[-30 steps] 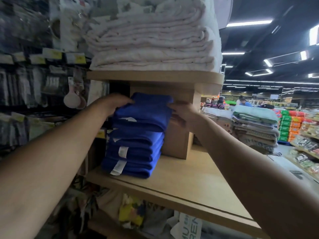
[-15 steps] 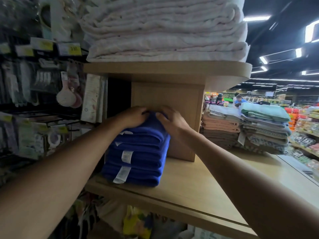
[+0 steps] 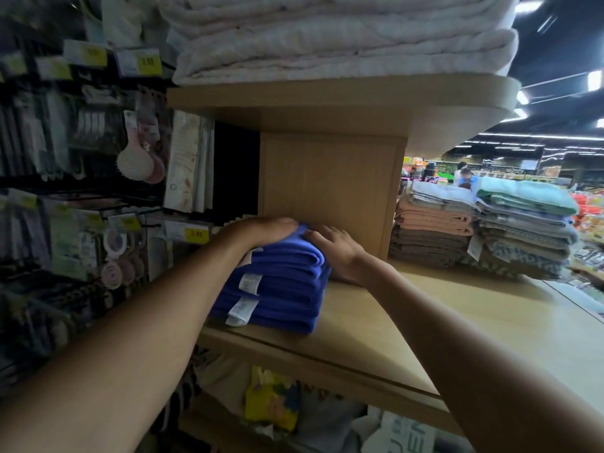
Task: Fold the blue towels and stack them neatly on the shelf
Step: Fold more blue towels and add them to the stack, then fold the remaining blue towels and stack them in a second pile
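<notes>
The stack of blue towels (image 3: 281, 289) sits on the wooden shelf (image 3: 457, 322), with an upright panel (image 3: 330, 191) just behind the stack. The left hand (image 3: 261, 232) lies palm down on top of the stack, its grip flattened and fingers together, pressing the top towel. The right hand (image 3: 340, 253) rests against the stack's right side, its grip spread and pinching nothing. White quilts (image 3: 327, 37) lie on the board above the stack.

Left hand (image 3: 264, 232), right hand (image 3: 336, 253) press blue towels (image 3: 281, 289)
</notes>
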